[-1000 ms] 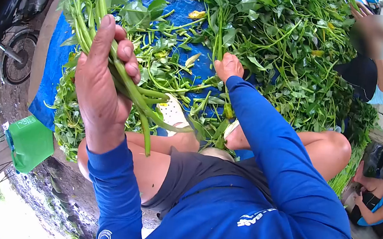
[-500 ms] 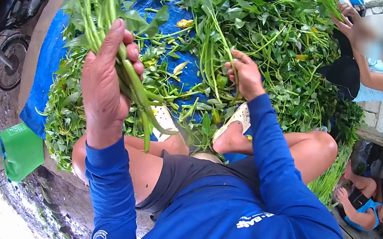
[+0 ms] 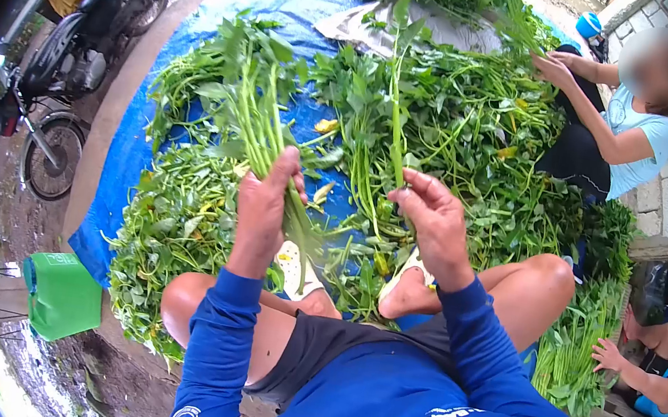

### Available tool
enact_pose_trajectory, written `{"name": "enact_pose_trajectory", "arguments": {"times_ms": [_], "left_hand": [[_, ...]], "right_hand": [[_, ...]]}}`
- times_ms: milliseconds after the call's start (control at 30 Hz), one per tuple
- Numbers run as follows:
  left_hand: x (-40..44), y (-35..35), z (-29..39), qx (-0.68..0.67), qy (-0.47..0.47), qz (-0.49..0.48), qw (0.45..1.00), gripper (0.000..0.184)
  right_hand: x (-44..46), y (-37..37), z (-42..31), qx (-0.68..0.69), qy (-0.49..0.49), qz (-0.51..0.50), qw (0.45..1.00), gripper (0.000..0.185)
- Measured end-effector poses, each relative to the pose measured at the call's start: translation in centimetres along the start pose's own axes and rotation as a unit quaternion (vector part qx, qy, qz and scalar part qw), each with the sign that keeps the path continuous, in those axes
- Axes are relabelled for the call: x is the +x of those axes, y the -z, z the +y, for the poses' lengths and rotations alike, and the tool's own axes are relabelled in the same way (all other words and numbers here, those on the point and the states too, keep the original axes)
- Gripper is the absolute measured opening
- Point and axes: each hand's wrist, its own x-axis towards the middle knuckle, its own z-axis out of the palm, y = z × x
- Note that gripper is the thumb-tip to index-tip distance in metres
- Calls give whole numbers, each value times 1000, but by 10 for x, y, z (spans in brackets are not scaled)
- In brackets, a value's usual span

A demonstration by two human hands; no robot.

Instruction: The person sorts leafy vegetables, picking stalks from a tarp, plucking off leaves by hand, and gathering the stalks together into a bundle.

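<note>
My left hand (image 3: 266,214) is closed around a bunch of water spinach (image 3: 260,124), its leafy tops pointing up and away, its cut ends hanging below the fist. To the right, my right hand (image 3: 434,223) pinches the lower end of a single long water spinach stem (image 3: 397,119), which stands nearly upright with leaves at its top. Under both hands, a large heap of loose water spinach (image 3: 483,136) spreads over a blue tarp (image 3: 106,205). Shorter trimmed pieces (image 3: 175,228) lie piled to the left.
A co-worker (image 3: 644,125) at the upper right holds greens, and another person (image 3: 663,378) sits at the lower right. A green container (image 3: 61,297) stands left of the tarp. A motorcycle (image 3: 70,66) is parked beyond it. Bundled stems (image 3: 575,357) lie by my right knee.
The view has tilted up, showing more tarp and the motorcycle. My left hand has lowered the bunch and come nearer my right hand. The right hand now holds its stem up, clear of the heap.
</note>
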Motion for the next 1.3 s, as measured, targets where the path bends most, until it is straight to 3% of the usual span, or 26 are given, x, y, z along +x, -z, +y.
{"name": "enact_pose_trajectory", "arguments": {"times_ms": [67,233,400,567,733,833,967,1067,1167,1200,1300], "left_hand": [[-6,-4,-9,-1,-2,-23,1000,26],[-21,-13,-27,-43,62,-60,995,26],[-21,-14,-25,-97,90,-86,987,33],[-4,-1,-27,-60,83,-99,990,29],[-3,2,-12,-113,102,-80,985,28],[4,12,-17,-144,93,-118,978,28],[4,9,-15,-132,77,-106,983,26],[7,7,-13,-108,43,-54,992,24],[24,21,-1,-46,8,51,998,21],[29,25,5,-28,-2,94,995,19],[33,30,23,-55,-19,97,994,19]], "right_hand": [[-9,-10,0,7,13,-31,999,34],[-34,-41,5,2,-67,-140,988,39],[-36,-48,9,-11,-50,-149,988,38],[-34,-56,2,-203,62,-141,967,34],[-32,-49,4,-343,305,-92,883,29],[-31,-50,3,-369,379,-70,846,29],[-26,-48,13,-381,397,-59,833,31],[-34,-38,12,-451,299,-138,829,19],[-58,-32,33,-425,260,-205,843,11],[-65,-21,43,-393,181,-273,859,14],[-48,1,75,-464,-57,-305,830,24]]}}
